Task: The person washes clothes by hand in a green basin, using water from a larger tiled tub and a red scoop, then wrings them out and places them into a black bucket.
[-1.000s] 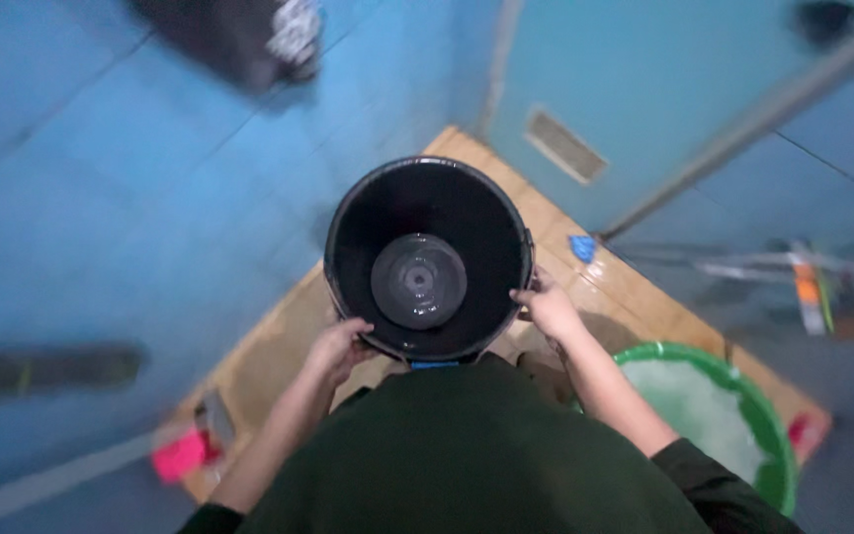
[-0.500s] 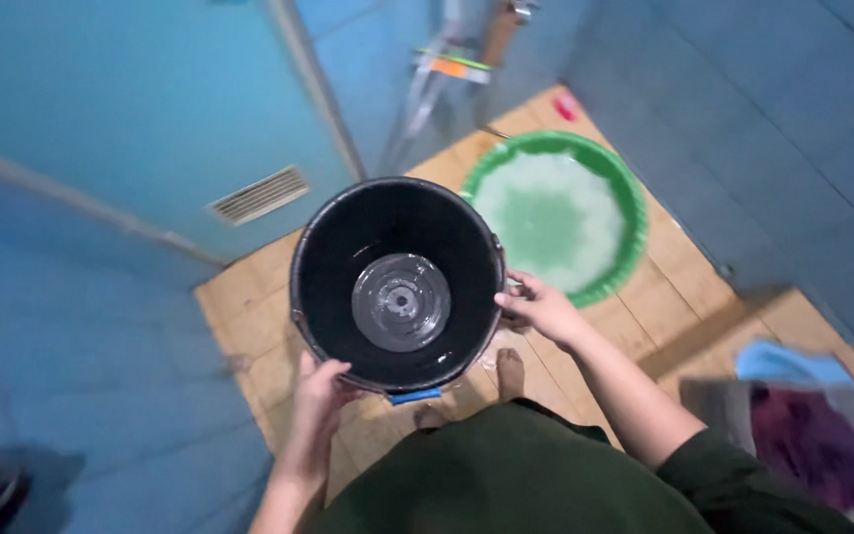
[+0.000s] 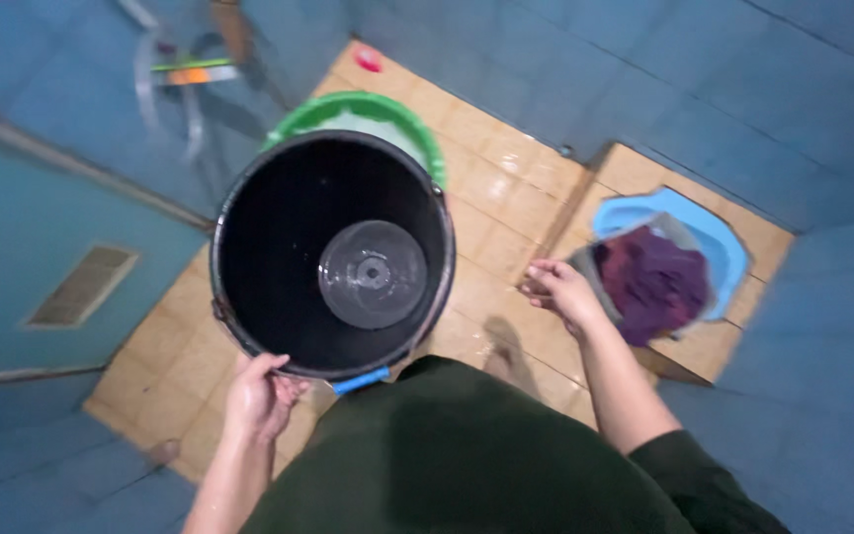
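A black bucket (image 3: 269, 237) with a little water at its bottom hangs in front of me, seen from above. My left hand (image 3: 261, 396) grips its near rim. My right hand (image 3: 560, 290) is off the bucket, held free to the right over the tiled floor with its fingers loosely curled and nothing in it. A blue bit of the bucket's handle (image 3: 360, 381) shows at the near rim.
A green basin (image 3: 402, 124) with soapy water stands behind the bucket. A blue squat pan (image 3: 719, 237) at the right holds a purple cloth (image 3: 652, 280). Blue tiled walls and a door with a vent (image 3: 81, 285) close in the wet tan floor (image 3: 506, 198).
My right hand has let go of the bucket's rim and moved right. The view has swung round; the bucket now covers part of the green basin, and the blue pan sits farther into view.
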